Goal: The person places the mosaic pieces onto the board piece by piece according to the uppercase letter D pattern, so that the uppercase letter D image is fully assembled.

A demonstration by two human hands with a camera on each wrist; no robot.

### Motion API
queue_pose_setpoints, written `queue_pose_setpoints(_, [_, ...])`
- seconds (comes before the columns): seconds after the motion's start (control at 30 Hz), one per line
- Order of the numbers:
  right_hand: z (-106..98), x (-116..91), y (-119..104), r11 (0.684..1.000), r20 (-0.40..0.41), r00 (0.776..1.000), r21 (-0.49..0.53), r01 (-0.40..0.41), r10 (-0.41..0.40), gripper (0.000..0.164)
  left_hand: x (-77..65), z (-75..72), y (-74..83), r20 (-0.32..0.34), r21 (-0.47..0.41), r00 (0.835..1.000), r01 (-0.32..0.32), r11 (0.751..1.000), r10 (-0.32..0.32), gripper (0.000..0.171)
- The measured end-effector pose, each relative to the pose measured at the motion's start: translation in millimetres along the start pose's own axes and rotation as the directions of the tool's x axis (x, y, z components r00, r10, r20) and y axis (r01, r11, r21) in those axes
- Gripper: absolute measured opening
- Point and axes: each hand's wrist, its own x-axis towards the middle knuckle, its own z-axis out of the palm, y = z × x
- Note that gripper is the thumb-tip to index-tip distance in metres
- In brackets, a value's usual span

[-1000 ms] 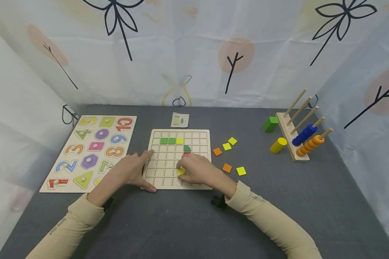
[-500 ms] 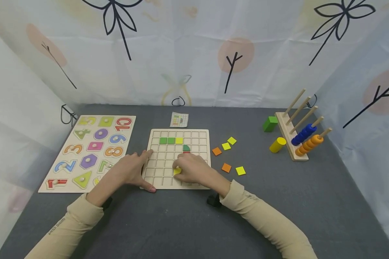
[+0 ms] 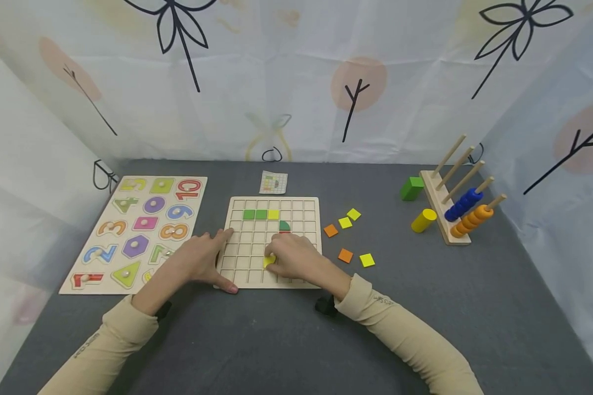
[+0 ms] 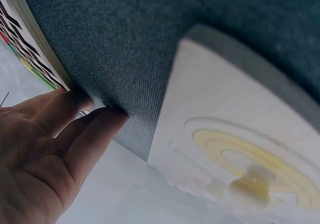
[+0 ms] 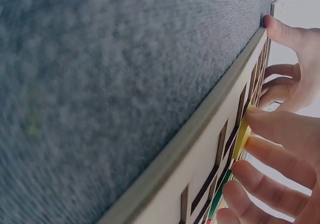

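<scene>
Left of the left hand point(image 3: 197, 260) lies a number board point(image 3: 128, 215). The left hand, thumb and fingers spread apart, touches the side of a grid board point(image 3: 242, 249). Between the hands, the right hand point(image 3: 296, 257) pinches a yellow square point(image 3: 269, 261) down at the grid board. Right of the right hand lie two orange squares point(image 3: 345, 255) and three loose yellow squares point(image 3: 367, 260). Farther right are a green block point(image 3: 412, 188), a yellow round block point(image 3: 423, 220) and a bead rack point(image 3: 438, 200).
</scene>
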Motion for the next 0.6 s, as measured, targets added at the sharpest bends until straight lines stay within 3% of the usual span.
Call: queue_pose_setpoints(0.6, [2.0,2.0,1.9,1.0,-0.008,1.0,0.02,-0.001,0.001,0.006,-0.9,-1.9,1.8,0.0,0.0,1.0,-0.006,1.0,0.006,0.135])
